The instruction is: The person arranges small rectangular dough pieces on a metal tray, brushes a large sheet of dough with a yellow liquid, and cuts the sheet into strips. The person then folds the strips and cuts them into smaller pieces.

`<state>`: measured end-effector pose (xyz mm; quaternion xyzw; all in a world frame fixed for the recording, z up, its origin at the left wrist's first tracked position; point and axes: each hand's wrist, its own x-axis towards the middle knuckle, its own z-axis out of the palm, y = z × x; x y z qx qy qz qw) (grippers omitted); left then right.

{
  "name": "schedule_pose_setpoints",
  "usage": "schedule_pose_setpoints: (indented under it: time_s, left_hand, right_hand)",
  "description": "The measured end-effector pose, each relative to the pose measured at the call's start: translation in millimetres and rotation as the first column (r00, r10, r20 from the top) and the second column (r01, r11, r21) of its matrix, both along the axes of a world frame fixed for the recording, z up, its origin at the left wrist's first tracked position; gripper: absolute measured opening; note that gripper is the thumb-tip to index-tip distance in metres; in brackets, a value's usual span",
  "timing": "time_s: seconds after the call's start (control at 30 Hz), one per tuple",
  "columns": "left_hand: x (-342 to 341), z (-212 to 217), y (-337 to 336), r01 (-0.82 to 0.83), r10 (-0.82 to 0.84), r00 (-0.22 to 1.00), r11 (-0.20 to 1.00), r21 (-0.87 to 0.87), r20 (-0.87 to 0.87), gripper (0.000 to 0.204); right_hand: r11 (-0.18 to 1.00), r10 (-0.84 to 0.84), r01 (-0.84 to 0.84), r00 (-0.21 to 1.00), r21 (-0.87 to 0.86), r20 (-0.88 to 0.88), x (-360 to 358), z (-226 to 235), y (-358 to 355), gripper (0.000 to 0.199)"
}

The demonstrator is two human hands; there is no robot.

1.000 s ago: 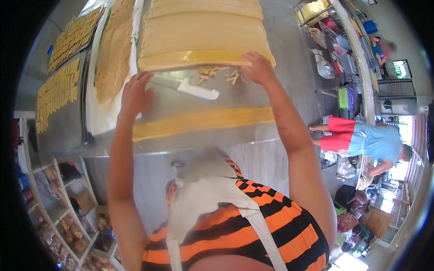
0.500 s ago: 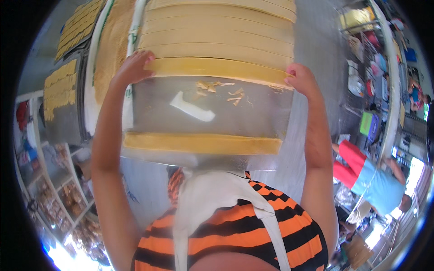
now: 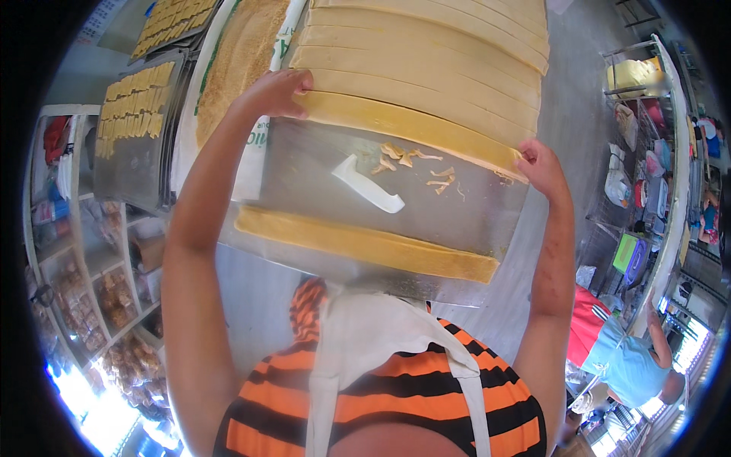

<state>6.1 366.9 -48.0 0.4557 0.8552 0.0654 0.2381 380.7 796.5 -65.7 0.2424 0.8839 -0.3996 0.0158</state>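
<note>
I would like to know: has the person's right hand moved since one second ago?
Yes, to the right. Judged against the small scraps, the right hand has gone from close beside them to the right end of the farther yellow strip.

Table (image 3: 304, 171): dough (image 3: 426, 46) on far part; left hand (image 3: 280, 93) at left end of its near edge, right hand (image 3: 542, 167) at right end. Strip (image 3: 365, 244) along table's near edge. Between dough and strip: knife (image 3: 369, 188), scraps (image 3: 403, 158) beside it, rightward. Left of dough: sack (image 3: 251, 164), crumbs (image 3: 236, 68) upon it; farther left, trays (image 3: 114, 169) bearing pieces (image 3: 135, 110). Shelf (image 3: 99, 263) left, nearer; rack (image 3: 678, 167) right.
</note>
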Motion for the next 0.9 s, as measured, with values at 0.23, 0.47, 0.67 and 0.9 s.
schedule_pose_setpoints:
  time_s: [0.23, 0.47, 0.67, 0.9]
  left_hand:
    - [-9.0, -6.5, -9.0, 0.009, -0.007, 0.999, 0.998, 0.055, -0.038, 0.021]
    - [7.2, 11.9, -3.3, 0.013, -0.013, 1.000, 1.000, 0.010, 0.027, 0.030]
    - [24.2, 19.6, 17.4, 0.017, -0.023, 0.996, 0.998, -0.064, -0.081, 0.047]
    - [29.4, 9.9, 32.8, -0.109, 0.111, 0.993, 0.993, -0.049, 0.049, 0.044]
  right_hand:
    - [0.998, 0.004, -0.017, 0.982, 0.067, 0.188, -4.9, 7.3, -3.6, 0.015]
    - [0.996, 0.020, -0.004, 0.984, -0.091, 0.174, -14.4, 21.7, -10.7, 0.020]
    - [0.945, 0.205, -0.269, 0.930, 0.185, 0.304, -37.5, 19.0, -15.3, 0.030]
    - [0.981, 0.146, -0.177, 0.944, 0.079, 0.295, -46.8, 12.1, -24.5, 0.032]
